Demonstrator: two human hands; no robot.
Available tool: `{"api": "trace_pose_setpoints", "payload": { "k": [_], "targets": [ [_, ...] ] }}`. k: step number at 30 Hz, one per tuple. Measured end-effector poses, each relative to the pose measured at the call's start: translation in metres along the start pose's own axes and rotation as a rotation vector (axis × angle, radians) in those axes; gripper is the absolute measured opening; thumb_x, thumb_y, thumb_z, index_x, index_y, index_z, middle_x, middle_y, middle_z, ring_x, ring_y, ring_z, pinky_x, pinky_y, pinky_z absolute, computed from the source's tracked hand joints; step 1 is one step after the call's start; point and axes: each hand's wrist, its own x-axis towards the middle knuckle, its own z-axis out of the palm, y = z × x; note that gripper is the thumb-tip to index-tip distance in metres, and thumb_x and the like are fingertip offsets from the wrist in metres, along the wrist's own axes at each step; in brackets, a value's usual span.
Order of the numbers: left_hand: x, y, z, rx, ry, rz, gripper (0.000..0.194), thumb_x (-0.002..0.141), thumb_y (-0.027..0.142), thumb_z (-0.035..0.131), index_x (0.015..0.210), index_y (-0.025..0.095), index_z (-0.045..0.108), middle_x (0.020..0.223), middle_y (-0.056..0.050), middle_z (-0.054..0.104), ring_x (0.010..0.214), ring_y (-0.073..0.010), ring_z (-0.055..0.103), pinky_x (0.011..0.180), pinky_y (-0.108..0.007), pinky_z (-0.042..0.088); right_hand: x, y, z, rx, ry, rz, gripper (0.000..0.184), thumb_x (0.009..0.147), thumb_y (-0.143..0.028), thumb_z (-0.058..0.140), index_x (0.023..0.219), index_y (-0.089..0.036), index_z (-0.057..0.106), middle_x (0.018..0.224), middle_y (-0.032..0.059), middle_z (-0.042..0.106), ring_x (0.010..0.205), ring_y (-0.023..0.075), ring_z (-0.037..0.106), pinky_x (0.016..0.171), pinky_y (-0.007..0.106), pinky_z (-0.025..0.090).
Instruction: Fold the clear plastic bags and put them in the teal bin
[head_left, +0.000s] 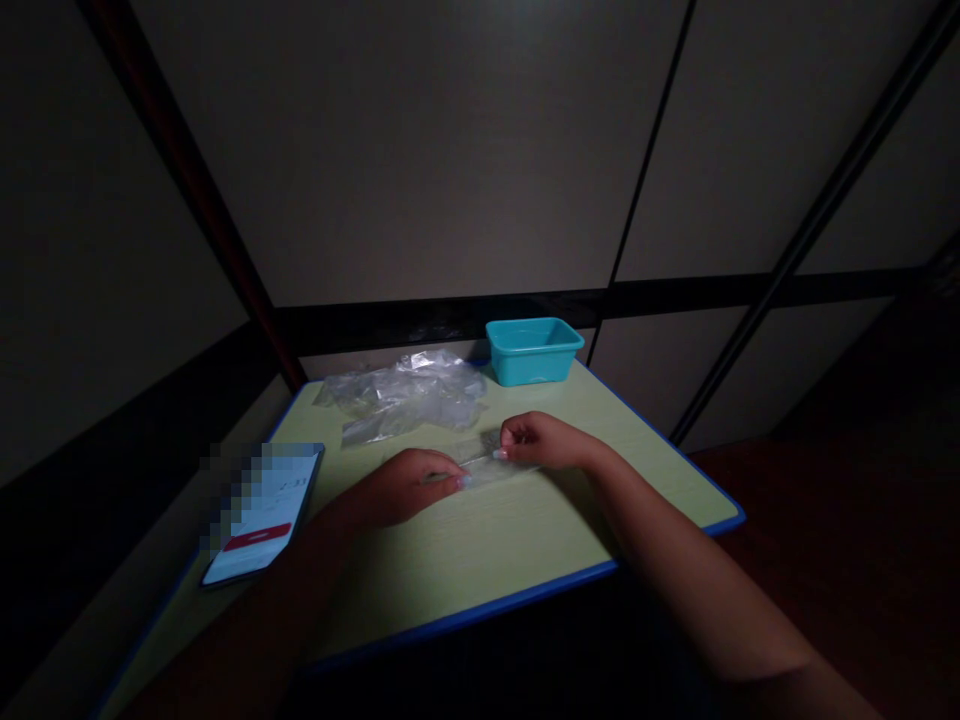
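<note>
Left hand (409, 488) and right hand (544, 442) are both low over the table (517, 540), near the middle; between them lies a flat clear bag (480, 464), roughly level, its ends running under both hands' fingertips; left fingers (457, 482) are curled and together, tips at the bag's left end; right fingers (510, 436) are curled and together too, tips at its right end; light is dim and the plastic is faint, so I cannot tell if they are clamped on it or only touching; the hands are close, with just the bag's middle showing between them; the table has a pale green top and a blue edge (465, 615); far left of the hands sits a crumpled pile of clear plastic (405, 395), well apart from the fingers; far right, at the table's far corner, is a teal tub (534, 352), its rim upright and its inside not visible from here; a phone (262, 515) lies near the left edge, screen lit, part of it pixelated, with a red bar (257, 537) across the lower screen; beyond the table stand dark-framed wall panels (450, 150); both forearms come in from the near side.
</note>
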Motion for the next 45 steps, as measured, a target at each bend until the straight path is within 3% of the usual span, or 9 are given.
{"api": "trace_pose_setpoints", "payload": {
  "k": [7,14,19,22,25,32,37,45],
  "targets": [
    [0.006,-0.008,-0.002,-0.086,-0.010,-0.142,0.039,0.082,0.046,0.045,0.087,0.016,0.068,0.083,-0.002,0.070,0.079,-0.0183,0.061,0.071,-0.026,0.045,0.006,0.015,-0.007,0.070,-0.062,0.030,0.035,0.068,-0.047,0.063,0.071,-0.012,0.058,0.063,-0.0011,0.054,0.058,0.0095,0.045,0.057,0.023,0.037],
    [0.007,-0.018,0.000,-0.378,0.001,-0.188,0.040,0.070,0.040,0.060,0.102,0.017,0.064,0.109,-0.007,0.065,0.098,-0.0216,0.060,0.084,-0.030,0.044,0.010,0.028,-0.015,-0.013,0.018,0.046,0.030,0.072,-0.042,0.056,0.064,-0.012,0.056,0.055,-0.0029,0.048,0.052,0.0082,0.039,0.051,0.022,0.032],
    [0.007,-0.025,-0.003,-0.362,0.126,-0.144,0.048,0.069,0.034,0.058,0.113,0.016,0.056,0.090,-0.005,0.065,0.083,-0.0178,0.060,0.076,-0.030,0.045,0.010,0.028,-0.014,-0.042,0.052,0.055,0.027,0.072,-0.039,0.055,0.065,-0.012,0.057,0.055,-0.0025,0.050,0.052,0.0082,0.040,0.051,0.022,0.032],
    [0.008,-0.028,-0.005,-0.351,0.166,-0.205,0.044,0.065,0.033,0.060,0.105,0.015,0.058,0.076,-0.001,0.062,0.073,-0.0159,0.059,0.068,-0.028,0.045,0.010,0.027,-0.013,-0.074,0.086,0.062,0.025,0.071,-0.036,0.054,0.068,-0.012,0.059,0.057,-0.0013,0.053,0.054,0.0086,0.041,0.052,0.022,0.033],
    [0.009,-0.029,-0.005,-0.354,0.131,-0.268,0.032,0.062,0.033,0.060,0.089,0.015,0.060,0.068,0.000,0.061,0.064,-0.0149,0.058,0.061,-0.026,0.044,0.011,0.026,-0.013,-0.118,0.102,0.056,0.026,0.071,-0.036,0.053,0.068,-0.011,0.060,0.057,-0.0007,0.053,0.053,0.0088,0.041,0.052,0.022,0.033],
    [0.008,-0.029,-0.004,-0.290,0.167,-0.337,0.014,0.064,0.031,0.052,0.064,0.017,0.054,0.053,0.003,0.054,0.047,-0.0107,0.051,0.047,-0.022,0.038,0.013,0.033,-0.010,-0.193,0.128,0.039,0.029,0.072,-0.040,0.054,0.066,-0.012,0.060,0.055,-0.0011,0.052,0.053,0.0091,0.040,0.052,0.022,0.032],
    [0.010,-0.034,-0.003,-0.309,0.207,-0.341,0.017,0.064,0.034,0.052,0.060,0.017,0.052,0.053,0.002,0.056,0.044,-0.0106,0.050,0.045,-0.022,0.039,0.014,0.038,-0.015,-0.124,0.174,0.100,0.029,0.072,-0.041,0.055,0.067,-0.012,0.058,0.057,0.0007,0.055,0.052,0.0098,0.044,0.050,0.022,0.033],
    [0.011,-0.036,-0.002,-0.310,0.243,-0.355,0.018,0.064,0.035,0.052,0.062,0.018,0.052,0.053,0.001,0.057,0.046,-0.0119,0.052,0.047,-0.023,0.041,0.014,0.040,-0.020,-0.258,0.213,0.221,0.018,0.072,-0.028,0.056,0.064,-0.013,0.060,0.056,0.0011,0.059,0.052,0.0101,0.047,0.051,0.022,0.034]
  ]
}}
